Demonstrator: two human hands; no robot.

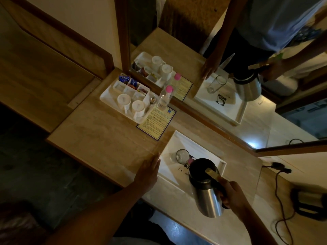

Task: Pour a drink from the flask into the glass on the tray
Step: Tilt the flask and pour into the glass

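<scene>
A steel flask (207, 197) with a black lid is lifted above the near right part of the white tray (178, 141), tilted toward the glass. My right hand (231, 193) grips its handle. The clear glass (182, 155) stands upright on the tray just beyond the flask's spout; no liquid stream is visible. My left hand (150, 171) rests flat with fingers together against the tray's left edge, holding nothing.
A second white tray (106, 100) holds two upturned cups, tea sachets and a spoon. A pink-capped bottle (164, 97) stands on a printed card (157, 121). A mirror (230, 71) runs behind the counter. A kettle (309, 204) with cable sits far right.
</scene>
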